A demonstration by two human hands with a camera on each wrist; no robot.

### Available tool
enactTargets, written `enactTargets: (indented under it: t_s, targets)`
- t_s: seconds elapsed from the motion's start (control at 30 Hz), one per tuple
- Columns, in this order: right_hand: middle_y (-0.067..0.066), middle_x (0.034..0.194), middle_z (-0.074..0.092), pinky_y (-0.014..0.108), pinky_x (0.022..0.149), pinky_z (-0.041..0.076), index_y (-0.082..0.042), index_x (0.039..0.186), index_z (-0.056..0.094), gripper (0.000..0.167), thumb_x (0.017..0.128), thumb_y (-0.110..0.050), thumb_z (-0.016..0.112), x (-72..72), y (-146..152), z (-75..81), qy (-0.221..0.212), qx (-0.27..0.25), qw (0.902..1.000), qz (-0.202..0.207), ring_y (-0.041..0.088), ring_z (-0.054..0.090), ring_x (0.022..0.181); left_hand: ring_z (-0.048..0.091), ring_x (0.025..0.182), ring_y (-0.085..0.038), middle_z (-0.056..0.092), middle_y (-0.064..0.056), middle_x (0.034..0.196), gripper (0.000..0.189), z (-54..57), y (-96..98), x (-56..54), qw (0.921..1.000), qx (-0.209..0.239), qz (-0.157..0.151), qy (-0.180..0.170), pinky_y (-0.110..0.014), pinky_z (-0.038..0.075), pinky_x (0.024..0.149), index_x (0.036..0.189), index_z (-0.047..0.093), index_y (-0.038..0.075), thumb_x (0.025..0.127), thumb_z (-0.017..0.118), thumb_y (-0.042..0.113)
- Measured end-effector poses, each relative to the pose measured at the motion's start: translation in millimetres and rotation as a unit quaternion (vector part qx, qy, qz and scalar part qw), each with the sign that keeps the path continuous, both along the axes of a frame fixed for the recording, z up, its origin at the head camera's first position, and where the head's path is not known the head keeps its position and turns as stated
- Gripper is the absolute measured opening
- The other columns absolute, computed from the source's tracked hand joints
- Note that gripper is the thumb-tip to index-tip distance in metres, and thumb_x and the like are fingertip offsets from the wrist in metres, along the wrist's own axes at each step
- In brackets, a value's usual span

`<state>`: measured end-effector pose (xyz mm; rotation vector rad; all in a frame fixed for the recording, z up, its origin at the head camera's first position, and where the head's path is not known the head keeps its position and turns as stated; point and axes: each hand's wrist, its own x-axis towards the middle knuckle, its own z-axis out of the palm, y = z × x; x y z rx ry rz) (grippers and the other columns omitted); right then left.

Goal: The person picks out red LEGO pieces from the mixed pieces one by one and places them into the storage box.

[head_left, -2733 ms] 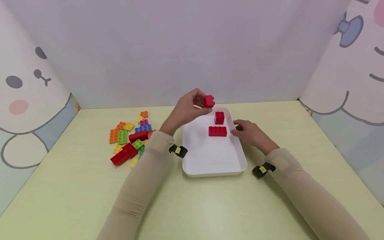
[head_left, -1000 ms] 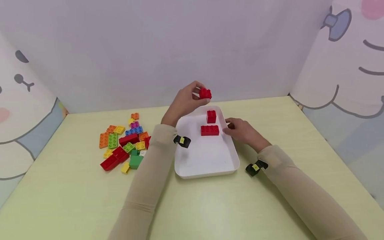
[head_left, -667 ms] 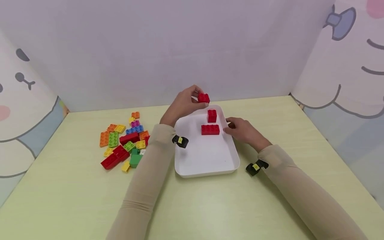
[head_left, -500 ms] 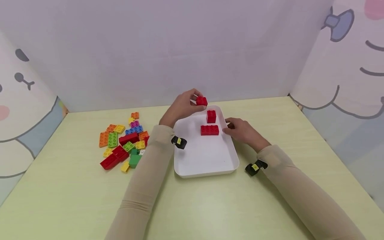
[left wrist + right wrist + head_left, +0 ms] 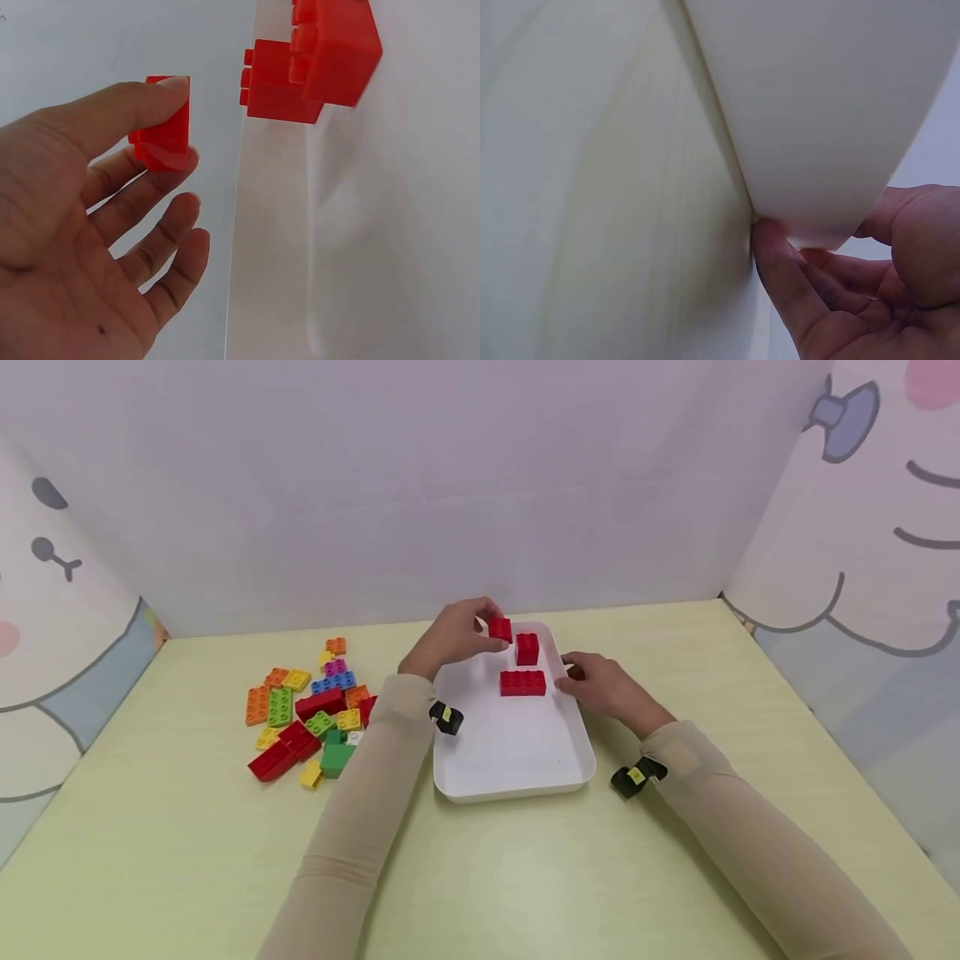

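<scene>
My left hand (image 5: 452, 637) pinches a small red toy brick (image 5: 500, 630) between thumb and forefinger, over the far left part of a white tray (image 5: 513, 752). In the left wrist view the held brick (image 5: 171, 131) has its studs facing the palm, and the other fingers hang spread. Two more red bricks sit inside the tray: a tall short one (image 5: 527, 649) near the far end and a longer one (image 5: 522, 683) in front of it. At the tray's right side my right hand (image 5: 606, 687) grips the wall, thumb at the rim and a fingertip low against the outside.
A loose pile of toy bricks lies left of the tray, with a long red brick (image 5: 273, 762), a green brick (image 5: 337, 760) and a blue brick (image 5: 333, 682) among several others. My left sleeve (image 5: 352, 827) hides its right edge. A pale wall (image 5: 450, 485) stands behind the table.
My left hand has come down from above the tray's far end with the red brick, moving slightly left, and the brick has turned. My right hand has stayed on the tray's side.
</scene>
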<state>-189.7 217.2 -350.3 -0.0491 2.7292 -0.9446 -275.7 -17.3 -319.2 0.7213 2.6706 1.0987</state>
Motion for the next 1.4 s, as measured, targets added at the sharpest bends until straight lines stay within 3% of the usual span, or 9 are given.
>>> enactTargets:
  t_s: [0.27, 0.7, 1.0, 1.4]
  targets:
    - [0.025, 0.136, 0.056, 0.051, 0.100, 0.050, 0.000, 0.150, 0.042, 0.054, 0.104, -0.024, 0.056, 0.0, -1.1, 1.0, 0.004, 0.001, 1.0000, 0.004, 0.037, 0.057, 0.116, 0.057, 0.104, -0.020, 0.061, -0.003, 0.118, 0.036, -6.2, 2.0, -0.2, 0.9983, -0.051, 0.017, -0.022, -0.032, 0.055, 0.085, 0.121, 0.060, 0.015, 0.091, 0.078, 0.019]
    - [0.025, 0.136, 0.055, 0.051, 0.100, 0.050, 0.000, 0.150, 0.042, 0.055, 0.104, -0.025, 0.056, 1.6, -0.7, 0.9, 0.008, 0.001, 0.9999, 0.006, 0.038, 0.057, 0.116, 0.055, 0.108, -0.020, 0.060, -0.005, 0.126, 0.040, -17.1, 9.6, 3.1, 0.9907, -0.128, 0.039, -0.027, -0.037, 0.052, 0.092, 0.127, 0.059, 0.014, 0.092, 0.076, 0.022]
    - [0.025, 0.136, 0.056, 0.051, 0.101, 0.049, 0.000, 0.150, 0.043, 0.053, 0.104, -0.023, 0.056, 2.7, -4.8, 3.7, 0.006, -0.005, 1.0000, 0.004, 0.037, 0.057, 0.116, 0.056, 0.102, -0.020, 0.061, -0.003, 0.118, 0.035, -24.4, 6.3, 1.7, 0.9906, -0.130, 0.038, -0.021, -0.035, 0.052, 0.086, 0.120, 0.060, 0.015, 0.090, 0.077, 0.020]
    - [0.025, 0.137, 0.055, 0.051, 0.101, 0.049, -0.001, 0.150, 0.042, 0.054, 0.104, -0.024, 0.056, 3.2, -6.3, 4.1, 0.001, 0.001, 1.0000, 0.002, 0.038, 0.056, 0.117, 0.055, 0.099, -0.020, 0.062, -0.003, 0.111, 0.031, -25.2, 4.4, 2.6, 0.9899, -0.137, 0.029, -0.024, -0.034, 0.052, 0.084, 0.117, 0.061, 0.013, 0.091, 0.077, 0.017]
